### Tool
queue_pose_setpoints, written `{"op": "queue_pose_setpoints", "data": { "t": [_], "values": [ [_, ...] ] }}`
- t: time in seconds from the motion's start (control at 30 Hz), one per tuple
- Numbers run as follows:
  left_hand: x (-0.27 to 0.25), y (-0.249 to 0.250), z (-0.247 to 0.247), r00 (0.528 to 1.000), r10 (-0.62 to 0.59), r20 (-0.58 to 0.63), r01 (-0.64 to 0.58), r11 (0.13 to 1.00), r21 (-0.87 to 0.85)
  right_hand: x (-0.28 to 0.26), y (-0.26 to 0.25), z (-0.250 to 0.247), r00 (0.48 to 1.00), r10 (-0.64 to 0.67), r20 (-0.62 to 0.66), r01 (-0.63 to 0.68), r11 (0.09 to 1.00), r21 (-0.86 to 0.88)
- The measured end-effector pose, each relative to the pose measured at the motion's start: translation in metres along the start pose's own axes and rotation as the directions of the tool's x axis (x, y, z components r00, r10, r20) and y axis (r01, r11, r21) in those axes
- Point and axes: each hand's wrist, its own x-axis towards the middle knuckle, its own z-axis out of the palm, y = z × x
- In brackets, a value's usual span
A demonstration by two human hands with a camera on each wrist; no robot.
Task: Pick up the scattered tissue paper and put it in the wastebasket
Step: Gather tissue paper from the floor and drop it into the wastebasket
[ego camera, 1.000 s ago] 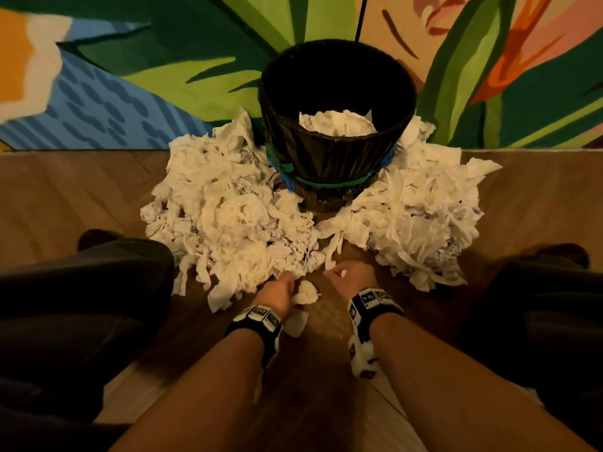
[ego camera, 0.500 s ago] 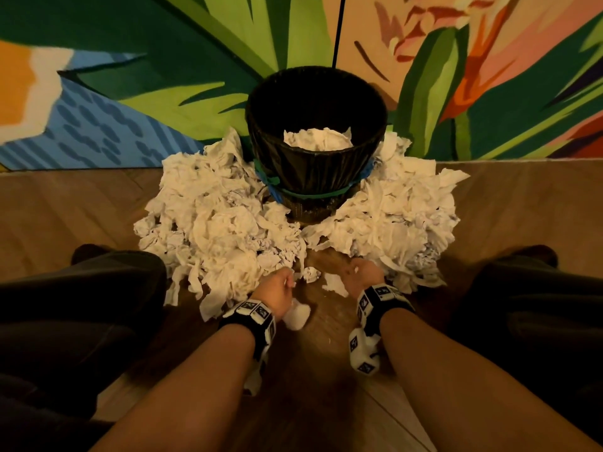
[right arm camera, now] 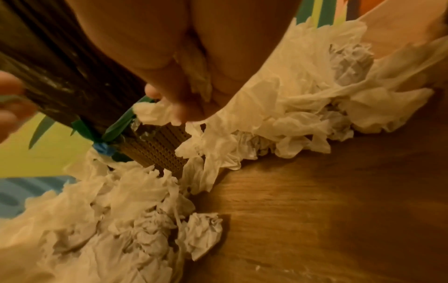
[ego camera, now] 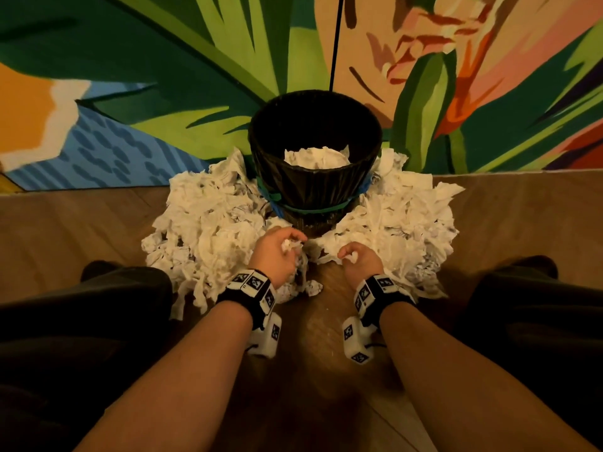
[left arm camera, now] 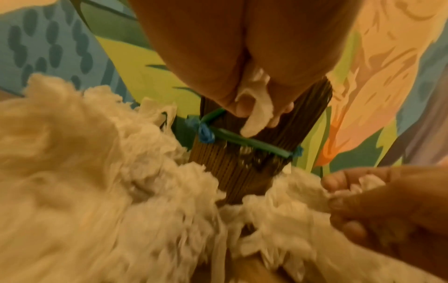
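Observation:
A black wastebasket (ego camera: pixel 315 177) lined with a dark bag stands against the wall, with white tissue (ego camera: pixel 316 157) inside it. Crumpled tissue paper lies in a big pile (ego camera: pixel 208 223) to its left and another pile (ego camera: pixel 408 220) to its right. My left hand (ego camera: pixel 282 252) hovers just before the basket's foot, fingers curled round a tissue wad (ego camera: pixel 288 246), which also shows between the fingers as a wad (left arm camera: pixel 255 107). My right hand (ego camera: pixel 357 261) is level with it, holding a smaller tissue scrap (ego camera: pixel 352 256), seen pinched as a scrap (right arm camera: pixel 155 112).
A green band with blue knots (ego camera: pixel 313 208) circles the basket. A loose tissue ball (ego camera: pixel 313 288) lies on the wooden floor (ego camera: pixel 326 402) between my wrists. My dark-trousered legs (ego camera: pixel 81 321) flank the piles. A painted wall (ego camera: pixel 163 93) rises behind.
Both hands have lifted off the floor and moved forward toward the basket, each now holding tissue it picked up. The head view has tilted upward.

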Motion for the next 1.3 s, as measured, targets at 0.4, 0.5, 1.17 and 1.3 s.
{"op": "queue_pose_setpoints", "data": {
  "t": [0.4, 0.5, 1.17, 1.3],
  "values": [
    [0.089, 0.092, -0.066, 0.923, 0.259, -0.286, -0.296, 0.951, -0.093, 0.019, -0.082, -0.047, 0.957, -0.008, -0.29, 0.176, 0.811, 0.557],
    [0.116, 0.099, -0.081, 0.961, 0.235, -0.145, -0.239, 0.971, -0.016, 0.04, -0.12, -0.064, 0.94, -0.133, -0.315, 0.288, 0.804, 0.521],
    [0.148, 0.107, -0.08, 0.932, 0.325, -0.159, -0.287, 0.932, 0.223, 0.078, -0.156, -0.104, 0.834, -0.452, -0.315, 0.48, 0.877, 0.01],
    [0.126, 0.087, -0.087, 0.882, 0.358, -0.306, -0.327, 0.933, 0.148, 0.081, -0.117, -0.106, 0.849, -0.227, -0.476, 0.323, 0.937, 0.129]
  ]
}}
